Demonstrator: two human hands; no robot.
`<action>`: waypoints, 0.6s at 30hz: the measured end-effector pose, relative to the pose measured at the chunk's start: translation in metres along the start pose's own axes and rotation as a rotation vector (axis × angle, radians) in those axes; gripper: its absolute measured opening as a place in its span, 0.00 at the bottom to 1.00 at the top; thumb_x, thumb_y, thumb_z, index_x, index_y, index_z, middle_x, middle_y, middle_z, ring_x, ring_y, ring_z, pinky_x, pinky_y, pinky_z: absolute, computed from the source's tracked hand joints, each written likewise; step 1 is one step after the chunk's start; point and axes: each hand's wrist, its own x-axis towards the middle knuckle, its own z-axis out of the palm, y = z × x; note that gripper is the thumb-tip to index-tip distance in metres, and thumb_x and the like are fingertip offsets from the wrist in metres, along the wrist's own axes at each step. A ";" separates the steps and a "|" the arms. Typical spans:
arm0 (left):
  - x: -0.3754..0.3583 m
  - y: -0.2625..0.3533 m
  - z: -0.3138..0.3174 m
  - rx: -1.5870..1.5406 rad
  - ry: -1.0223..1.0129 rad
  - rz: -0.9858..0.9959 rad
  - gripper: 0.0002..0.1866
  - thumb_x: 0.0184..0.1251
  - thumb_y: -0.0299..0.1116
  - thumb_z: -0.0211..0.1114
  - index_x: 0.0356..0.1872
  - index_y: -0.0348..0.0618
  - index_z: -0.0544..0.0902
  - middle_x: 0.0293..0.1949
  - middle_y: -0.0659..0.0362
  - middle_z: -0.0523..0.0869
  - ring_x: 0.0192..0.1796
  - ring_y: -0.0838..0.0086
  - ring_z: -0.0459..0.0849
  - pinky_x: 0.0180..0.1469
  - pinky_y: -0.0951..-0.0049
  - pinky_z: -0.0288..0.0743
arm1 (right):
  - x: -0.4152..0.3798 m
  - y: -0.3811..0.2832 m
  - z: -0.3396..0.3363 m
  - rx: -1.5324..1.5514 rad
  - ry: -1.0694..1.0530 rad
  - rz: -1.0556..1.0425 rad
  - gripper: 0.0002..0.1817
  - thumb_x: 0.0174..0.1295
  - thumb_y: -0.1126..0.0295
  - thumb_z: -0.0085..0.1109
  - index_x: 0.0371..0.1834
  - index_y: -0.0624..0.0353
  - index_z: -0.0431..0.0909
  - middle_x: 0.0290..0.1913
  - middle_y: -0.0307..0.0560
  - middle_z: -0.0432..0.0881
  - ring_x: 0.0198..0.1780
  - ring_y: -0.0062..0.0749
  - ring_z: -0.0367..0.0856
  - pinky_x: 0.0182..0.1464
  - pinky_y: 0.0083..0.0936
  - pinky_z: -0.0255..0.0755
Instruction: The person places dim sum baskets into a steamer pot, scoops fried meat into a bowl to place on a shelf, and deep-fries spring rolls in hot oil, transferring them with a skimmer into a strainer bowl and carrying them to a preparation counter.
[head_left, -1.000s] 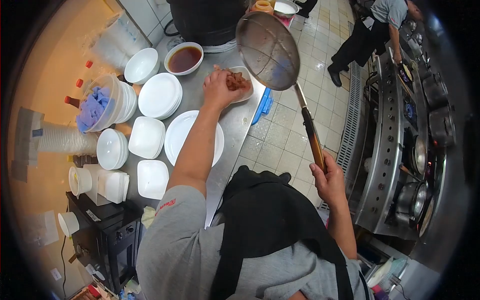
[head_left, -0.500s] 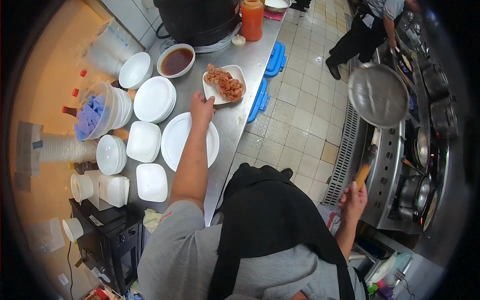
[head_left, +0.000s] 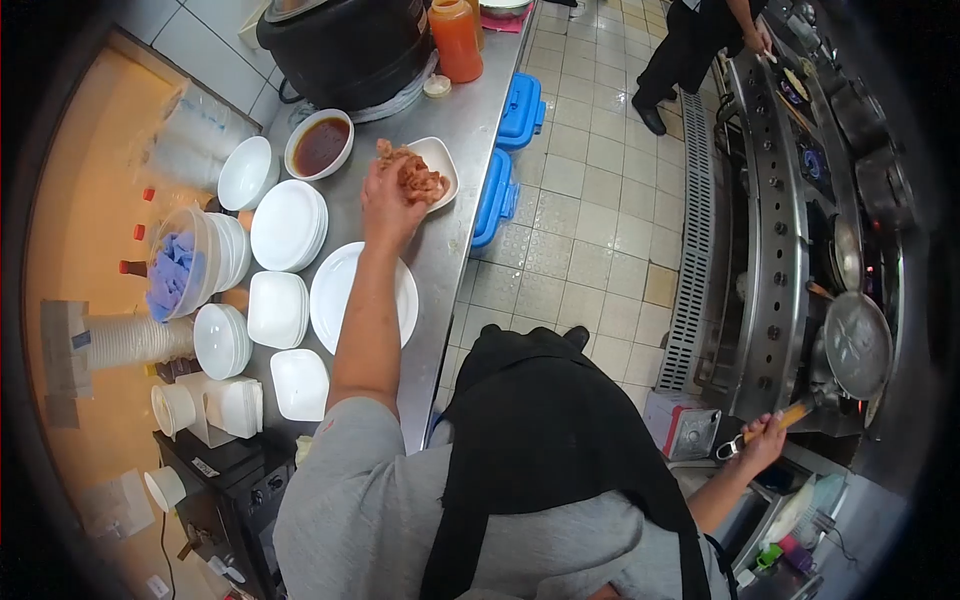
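Fingers of the bare left hand [head_left: 388, 208] close around lumpy reddish-brown fried pieces [head_left: 422, 182] at the left side of a small white square dish [head_left: 441, 158] on the stainless-steel desk [head_left: 440, 245], near a round white bowl [head_left: 312, 175] of dark brown sauce [head_left: 322, 145]. The right hand [head_left: 765, 443] grips the yellowish wooden handle [head_left: 797, 412] of a round grey metal skimmer [head_left: 858, 345], while the left forearm [head_left: 367, 310] passes over a flat round white plate [head_left: 333, 300].
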 end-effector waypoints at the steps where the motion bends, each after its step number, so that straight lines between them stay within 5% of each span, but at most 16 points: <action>1: 0.001 -0.009 -0.005 -0.017 -0.029 0.038 0.36 0.41 0.32 0.67 0.59 0.53 0.68 0.64 0.43 0.60 0.66 0.48 0.58 0.65 0.54 0.54 | 0.000 0.001 -0.006 0.017 0.005 -0.004 0.09 0.65 0.63 0.51 0.36 0.56 0.67 0.23 0.36 0.70 0.20 0.18 0.67 0.18 0.18 0.63; 3: -0.004 -0.018 -0.013 -0.051 -0.067 0.053 0.34 0.42 0.19 0.59 0.58 0.53 0.69 0.64 0.43 0.60 0.66 0.50 0.59 0.65 0.58 0.56 | 0.000 0.001 -0.015 -0.001 0.043 -0.019 0.09 0.65 0.63 0.52 0.35 0.56 0.67 0.24 0.36 0.70 0.20 0.18 0.67 0.18 0.18 0.63; 7: -0.013 -0.038 -0.014 -0.052 -0.055 0.043 0.36 0.43 0.18 0.57 0.60 0.52 0.66 0.63 0.43 0.61 0.66 0.54 0.61 0.64 0.63 0.59 | 0.014 0.008 -0.032 0.015 0.086 0.004 0.09 0.65 0.63 0.52 0.36 0.56 0.67 0.24 0.37 0.71 0.21 0.18 0.67 0.20 0.18 0.63; 10: -0.017 -0.030 -0.013 -0.338 0.041 -0.195 0.38 0.46 0.19 0.58 0.64 0.49 0.61 0.63 0.44 0.62 0.65 0.58 0.62 0.62 0.68 0.62 | 0.030 0.013 -0.043 0.050 0.100 0.002 0.09 0.65 0.63 0.52 0.35 0.56 0.68 0.24 0.37 0.72 0.21 0.19 0.68 0.20 0.18 0.63; 13: -0.034 -0.017 -0.007 -0.488 0.205 -0.624 0.39 0.49 0.24 0.62 0.66 0.43 0.55 0.62 0.46 0.64 0.53 0.66 0.72 0.51 0.71 0.70 | 0.045 0.019 -0.052 0.038 0.137 -0.014 0.09 0.64 0.63 0.53 0.34 0.56 0.69 0.25 0.37 0.72 0.21 0.20 0.68 0.21 0.19 0.64; 15: -0.046 -0.029 0.015 -0.846 0.110 -0.777 0.41 0.51 0.27 0.64 0.65 0.43 0.51 0.58 0.48 0.68 0.39 0.68 0.78 0.39 0.72 0.76 | 0.051 0.019 -0.055 -0.035 0.247 0.036 0.09 0.62 0.63 0.54 0.35 0.57 0.70 0.29 0.43 0.76 0.24 0.25 0.72 0.23 0.22 0.68; 17: -0.061 -0.024 0.030 -1.086 0.018 -0.885 0.38 0.57 0.25 0.59 0.66 0.48 0.47 0.51 0.49 0.73 0.36 0.61 0.80 0.34 0.66 0.78 | 0.051 0.017 -0.053 -0.063 0.290 0.041 0.12 0.62 0.65 0.53 0.44 0.58 0.71 0.36 0.48 0.78 0.29 0.29 0.75 0.26 0.25 0.72; 18: -0.066 -0.010 0.029 -1.182 -0.021 -0.877 0.35 0.61 0.25 0.55 0.66 0.51 0.47 0.50 0.48 0.73 0.38 0.58 0.80 0.36 0.65 0.79 | 0.043 0.002 -0.037 -0.031 0.375 -0.009 0.12 0.57 0.65 0.60 0.40 0.58 0.74 0.30 0.44 0.77 0.25 0.26 0.75 0.22 0.19 0.71</action>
